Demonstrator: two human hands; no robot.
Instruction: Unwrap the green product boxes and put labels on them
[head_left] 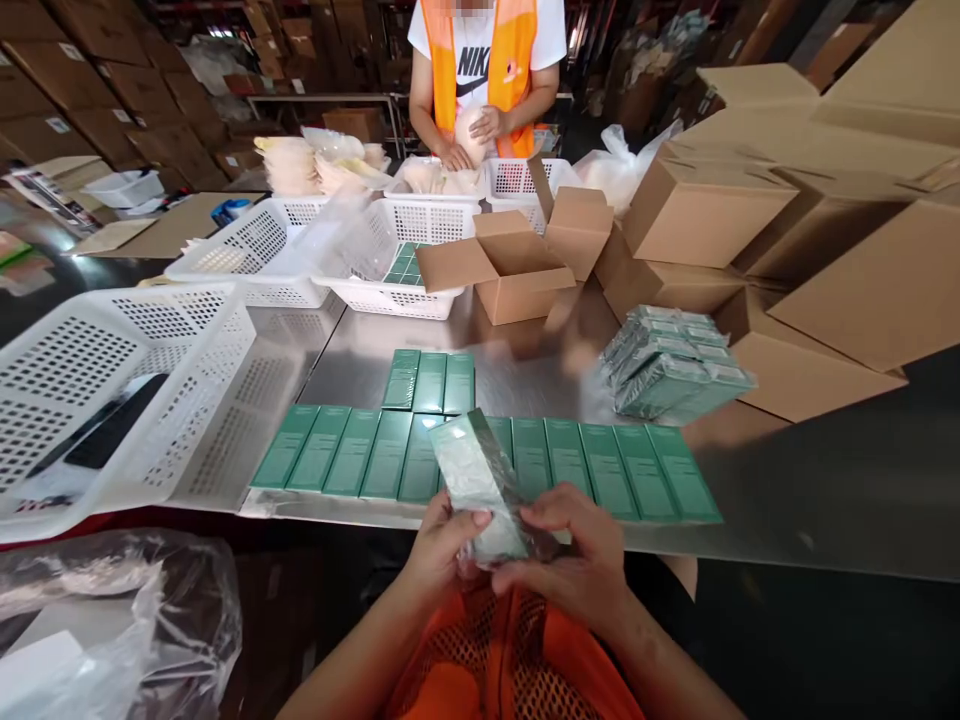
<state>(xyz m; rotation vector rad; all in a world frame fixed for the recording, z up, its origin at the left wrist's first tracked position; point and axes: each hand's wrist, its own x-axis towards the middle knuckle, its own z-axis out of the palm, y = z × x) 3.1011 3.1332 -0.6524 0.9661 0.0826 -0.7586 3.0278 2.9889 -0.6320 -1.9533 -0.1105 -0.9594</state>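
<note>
Between my two hands is a green box in clear plastic wrap (476, 480), tilted over the table's front edge. My left hand (446, 535) grips its lower left side, thumb across the front. My right hand (574, 550) pinches the loose wrap at its lower right. Behind it, a row of green boxes (354, 450) lies side by side along the table edge, partly hidden by the held box. Three more green boxes (430, 382) lie just beyond the row. To the right sits a stack of wrapped green boxes (675, 365).
White perforated baskets (240, 335) stand at the left and back. An open small carton (525, 295) is mid-table; large open cartons (825, 310) crowd the right. A plastic bag (120, 620) hangs lower left. Across the table, a person in an orange vest (523, 100) handles a pale item.
</note>
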